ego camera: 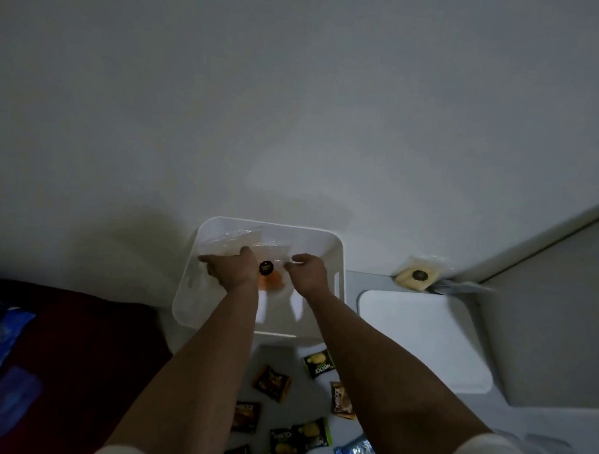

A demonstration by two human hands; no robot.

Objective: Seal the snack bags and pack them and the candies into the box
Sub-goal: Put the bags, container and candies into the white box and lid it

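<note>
1. Candies (275,384), small wrapped packets, lie scattered on the pale surface nearest the person, none yet in the box.
2. The white box (338,252) stands just beyond them against the wall, its lid (423,340) lying to its right.
3. Inside the box, both hands grip a clear snack bag (253,250) with orange contents: left hand (230,267) pinching its left edge, right hand (307,269) its right edge.
4. Farther right, another snack bag (417,276) waits outside; roughly half remains.
</note>
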